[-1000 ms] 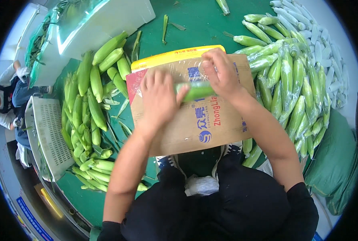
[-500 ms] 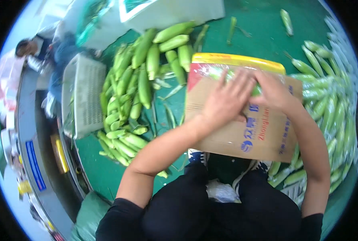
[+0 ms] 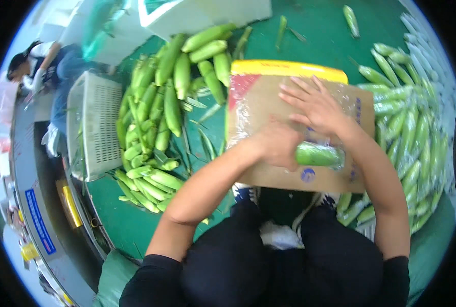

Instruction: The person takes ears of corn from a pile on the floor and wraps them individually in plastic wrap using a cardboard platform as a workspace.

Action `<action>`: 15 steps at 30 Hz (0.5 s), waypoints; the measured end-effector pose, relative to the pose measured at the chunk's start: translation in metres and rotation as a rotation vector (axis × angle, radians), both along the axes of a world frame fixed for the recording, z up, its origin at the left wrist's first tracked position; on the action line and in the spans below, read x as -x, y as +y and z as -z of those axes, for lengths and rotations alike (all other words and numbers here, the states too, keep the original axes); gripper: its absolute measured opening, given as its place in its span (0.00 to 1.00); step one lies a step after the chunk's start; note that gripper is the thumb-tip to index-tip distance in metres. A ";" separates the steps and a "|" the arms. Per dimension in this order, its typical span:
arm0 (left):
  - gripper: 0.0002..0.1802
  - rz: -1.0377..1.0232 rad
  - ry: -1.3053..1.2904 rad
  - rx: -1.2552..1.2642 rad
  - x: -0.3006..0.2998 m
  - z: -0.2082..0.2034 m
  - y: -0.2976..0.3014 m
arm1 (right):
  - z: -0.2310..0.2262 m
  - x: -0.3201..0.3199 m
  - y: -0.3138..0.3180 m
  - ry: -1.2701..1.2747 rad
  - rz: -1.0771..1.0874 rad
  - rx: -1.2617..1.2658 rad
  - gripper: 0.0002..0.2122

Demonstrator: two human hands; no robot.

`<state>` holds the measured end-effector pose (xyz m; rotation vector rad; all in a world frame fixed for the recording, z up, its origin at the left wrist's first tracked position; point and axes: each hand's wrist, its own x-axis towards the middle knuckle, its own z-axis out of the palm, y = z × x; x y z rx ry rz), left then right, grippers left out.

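Note:
A brown cardboard box or board with printed marks lies in front of me, a yellow strip along its far edge. On its near half is a green ear of corn in clear plastic film. My left hand is closed around the corn's left end, which its fingers hide. Farther back, my right hand lies over the board with fingers spread, holding nothing. Crinkled clear film clings to the board's left side.
Unwrapped green corn is heaped to the left, beside a white crate. Film-wrapped ears cover the right side. A white foam box stands at the back. Another person is at the far left.
The corn has come toward me from beneath both hands to the board's near half. My left hand has closed on its end, while my right hand has spread its fingers farther back.

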<state>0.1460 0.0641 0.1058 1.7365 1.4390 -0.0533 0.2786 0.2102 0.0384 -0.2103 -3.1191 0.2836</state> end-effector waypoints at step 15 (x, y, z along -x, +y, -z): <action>0.35 -0.039 -0.303 0.091 -0.022 -0.004 -0.069 | 0.022 0.001 -0.041 0.122 -0.078 0.089 0.37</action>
